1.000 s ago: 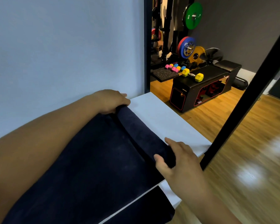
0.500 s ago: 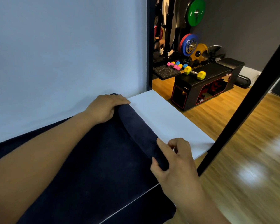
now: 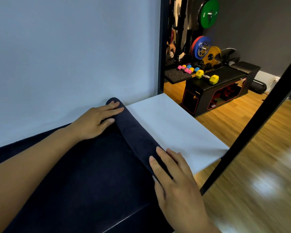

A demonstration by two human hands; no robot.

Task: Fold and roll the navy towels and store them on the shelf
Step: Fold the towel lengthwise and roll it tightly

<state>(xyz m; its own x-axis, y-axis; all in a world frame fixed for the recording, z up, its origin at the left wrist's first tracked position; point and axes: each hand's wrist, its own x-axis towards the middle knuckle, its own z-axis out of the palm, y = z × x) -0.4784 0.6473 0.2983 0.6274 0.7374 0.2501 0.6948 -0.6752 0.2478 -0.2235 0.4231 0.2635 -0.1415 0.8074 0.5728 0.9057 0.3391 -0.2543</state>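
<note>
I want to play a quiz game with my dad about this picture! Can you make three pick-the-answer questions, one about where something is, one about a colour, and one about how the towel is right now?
1. Where does the yellow dumbbell lie?
A) on the floor
B) on the black bench
C) in a box

2. What colour is the highest weight plate?
A) green
B) blue
C) pink

3. How is the navy towel right now?
A) all flat
B) rolled up completely
C) partly rolled, the rest flat

Answers:
1 B: it sits on the bench top.
2 A: the plate highest up is green.
3 C: the left hand and right hand press on a roll at one end, while the rest lies spread over the white table.
</note>
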